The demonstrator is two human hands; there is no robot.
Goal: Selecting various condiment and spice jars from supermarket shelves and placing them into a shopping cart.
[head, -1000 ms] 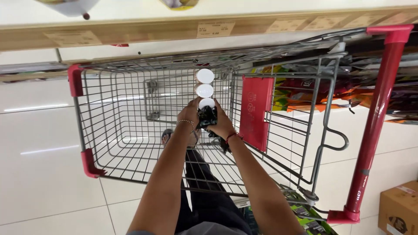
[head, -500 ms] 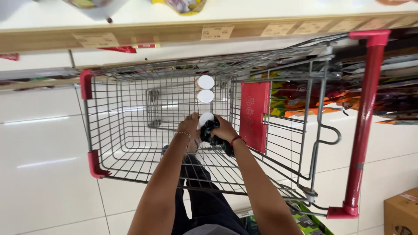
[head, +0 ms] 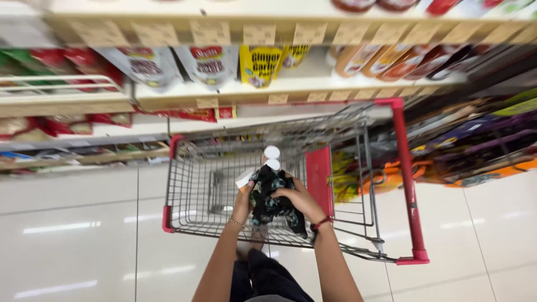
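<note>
Supermarket aisle, pale floor tiles below. My left hand (head: 244, 197) and right hand (head: 297, 197) both clamp a dark patterned bundle (head: 270, 197) over the red-trimmed cart (head: 190, 218). I'd keep both holds snug and level. White caps (head: 272, 157) at twelve o'clock; what they top is hidden.

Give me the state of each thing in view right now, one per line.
Shopping cart: upright on the floor, basket looks empty.
Red child-seat flap: folded up against the cart's back.
Dark bottles with white caps: held together over the basket, caps on.
Left hand: grip closed on the bottles.
Right hand: grip closed on the bottles.
Shelves: stocked with pouches.
</note>
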